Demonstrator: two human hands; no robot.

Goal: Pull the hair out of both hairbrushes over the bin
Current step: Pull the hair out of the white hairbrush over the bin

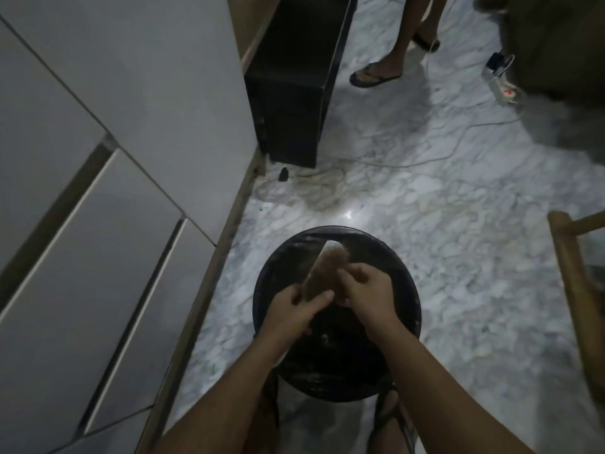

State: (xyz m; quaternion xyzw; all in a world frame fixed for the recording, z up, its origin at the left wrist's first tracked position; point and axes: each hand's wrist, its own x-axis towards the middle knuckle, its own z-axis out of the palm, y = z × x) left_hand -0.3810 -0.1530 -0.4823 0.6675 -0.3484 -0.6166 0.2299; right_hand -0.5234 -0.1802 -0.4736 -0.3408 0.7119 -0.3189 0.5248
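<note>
- The left hand [296,309] is wrapped around the lower end of a hairbrush [322,270], thumb lying across its near face, fingers curled behind it.
- The hairbrush is a long, narrow oval with a pale rounded tip; its bristle side looks fuzzy and brownish, and it slants up and away from the left hand.
- The right hand [366,291] sits just right of the brush, fingers bent in against the bristle side; whether they pinch any hair cannot be told in the dim light.
- Directly below both hands stands a round black bin [406,290], its glossy dark liner creased at the rim; the brush is held over its opening.
- Under the bin lies a smooth, veined marble floor [458,257] in grey and white.
- Left of the hands rise flat, matte grey cabinet fronts [98,224].
- Far beyond the hands, another person's sandalled foot [375,75] rests on the floor.
</note>
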